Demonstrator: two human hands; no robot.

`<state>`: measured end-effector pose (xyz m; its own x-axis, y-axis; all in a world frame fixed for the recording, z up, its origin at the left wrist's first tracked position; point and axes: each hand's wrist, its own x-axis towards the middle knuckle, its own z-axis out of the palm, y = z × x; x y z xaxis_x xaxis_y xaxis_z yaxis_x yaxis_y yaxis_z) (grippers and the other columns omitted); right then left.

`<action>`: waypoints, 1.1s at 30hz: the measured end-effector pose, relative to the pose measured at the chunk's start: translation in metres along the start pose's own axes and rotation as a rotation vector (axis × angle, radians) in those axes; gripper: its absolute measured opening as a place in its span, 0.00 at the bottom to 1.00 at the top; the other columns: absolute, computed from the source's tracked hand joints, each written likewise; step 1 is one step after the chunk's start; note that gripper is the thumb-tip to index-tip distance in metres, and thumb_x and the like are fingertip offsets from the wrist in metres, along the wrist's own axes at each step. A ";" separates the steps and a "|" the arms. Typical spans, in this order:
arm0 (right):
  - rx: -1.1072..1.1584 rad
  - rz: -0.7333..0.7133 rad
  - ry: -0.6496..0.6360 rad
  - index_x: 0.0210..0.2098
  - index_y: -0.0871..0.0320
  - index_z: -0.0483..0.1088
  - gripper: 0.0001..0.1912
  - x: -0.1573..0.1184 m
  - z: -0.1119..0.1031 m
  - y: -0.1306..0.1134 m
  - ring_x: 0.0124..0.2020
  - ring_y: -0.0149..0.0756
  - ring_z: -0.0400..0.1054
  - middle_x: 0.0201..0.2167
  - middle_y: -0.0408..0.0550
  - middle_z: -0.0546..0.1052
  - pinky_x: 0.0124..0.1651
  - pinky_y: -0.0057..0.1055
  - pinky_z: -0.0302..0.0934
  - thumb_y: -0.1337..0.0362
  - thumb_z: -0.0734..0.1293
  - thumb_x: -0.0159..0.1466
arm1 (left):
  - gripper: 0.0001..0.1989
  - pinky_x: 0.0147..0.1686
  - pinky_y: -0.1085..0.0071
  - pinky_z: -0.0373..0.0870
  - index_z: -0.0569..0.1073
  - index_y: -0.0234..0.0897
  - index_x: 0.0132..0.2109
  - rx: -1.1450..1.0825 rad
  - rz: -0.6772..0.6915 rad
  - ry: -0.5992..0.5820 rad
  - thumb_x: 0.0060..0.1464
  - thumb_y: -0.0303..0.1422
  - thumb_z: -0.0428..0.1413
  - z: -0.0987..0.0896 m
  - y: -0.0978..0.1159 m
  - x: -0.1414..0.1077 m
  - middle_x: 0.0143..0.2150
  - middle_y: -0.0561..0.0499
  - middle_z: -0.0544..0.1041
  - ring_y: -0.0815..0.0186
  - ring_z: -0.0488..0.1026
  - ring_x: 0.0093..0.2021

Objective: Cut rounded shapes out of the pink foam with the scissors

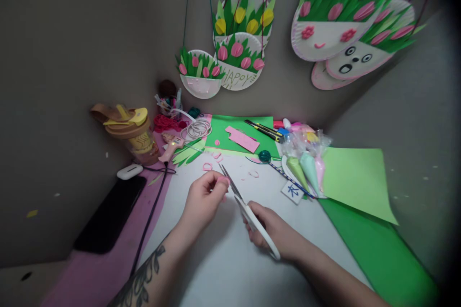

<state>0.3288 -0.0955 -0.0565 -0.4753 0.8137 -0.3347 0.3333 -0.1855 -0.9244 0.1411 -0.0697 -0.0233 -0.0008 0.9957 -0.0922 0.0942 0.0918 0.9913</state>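
My left hand (207, 196) pinches a small piece of pink paper (224, 181) between thumb and fingertips, above the white work surface (201, 264). White-handled scissors (256, 223) are gripped in my right hand (270, 230), their blades parted and pointing up and away to the left. The blades pass just right of the pink paper; whether they touch it I cannot tell. Beyond my hands lie pink paper scraps (208, 167) and a pink ring-shaped offcut (254, 174). Farther back, a larger pink paper strip (243, 139) with a notched end rests on a green sheet (219, 127).
At left are a black tablet-like slab (110, 216), a white case (129, 171), a lidded cup (135, 136) and a pink glue gun (171, 148) with its cord. Clay bags (309, 170), cutters (264, 130) and light green paper (356, 182) lie right. Decorated paper plates (239, 62) hang behind.
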 end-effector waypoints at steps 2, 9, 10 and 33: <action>0.007 -0.005 -0.006 0.28 0.56 0.59 0.11 0.000 0.000 0.001 0.26 0.28 0.56 0.24 0.38 0.64 0.28 0.24 0.53 0.72 0.62 0.45 | 0.12 0.23 0.76 0.54 0.67 0.36 0.26 -0.008 -0.002 0.012 0.53 0.38 0.53 0.000 0.000 0.000 0.20 0.57 0.65 0.72 0.59 0.21; 0.008 -0.016 -0.013 0.29 0.56 0.60 0.12 -0.001 -0.001 0.004 0.26 0.29 0.57 0.24 0.38 0.65 0.28 0.24 0.54 0.73 0.62 0.45 | 0.11 0.23 0.76 0.54 0.68 0.36 0.26 0.002 0.002 0.009 0.52 0.38 0.53 -0.001 0.001 0.000 0.20 0.57 0.66 0.71 0.60 0.22; 0.008 -0.014 -0.013 0.29 0.56 0.60 0.12 -0.001 0.000 0.004 0.26 0.29 0.57 0.24 0.38 0.65 0.28 0.24 0.54 0.72 0.62 0.44 | 0.11 0.23 0.75 0.55 0.68 0.36 0.26 0.006 0.006 0.004 0.52 0.37 0.53 -0.001 0.002 0.000 0.20 0.57 0.66 0.71 0.60 0.22; 0.030 -0.021 0.001 0.28 0.57 0.59 0.11 0.000 0.000 0.003 0.26 0.28 0.56 0.24 0.38 0.65 0.27 0.24 0.53 0.71 0.61 0.44 | 0.14 0.21 0.77 0.52 0.66 0.35 0.27 -0.042 0.006 -0.020 0.53 0.41 0.54 0.002 0.001 0.001 0.21 0.58 0.63 0.74 0.57 0.21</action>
<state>0.3296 -0.0956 -0.0592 -0.4813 0.8182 -0.3146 0.2981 -0.1848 -0.9365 0.1430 -0.0685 -0.0221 0.0196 0.9960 -0.0876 0.0527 0.0865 0.9949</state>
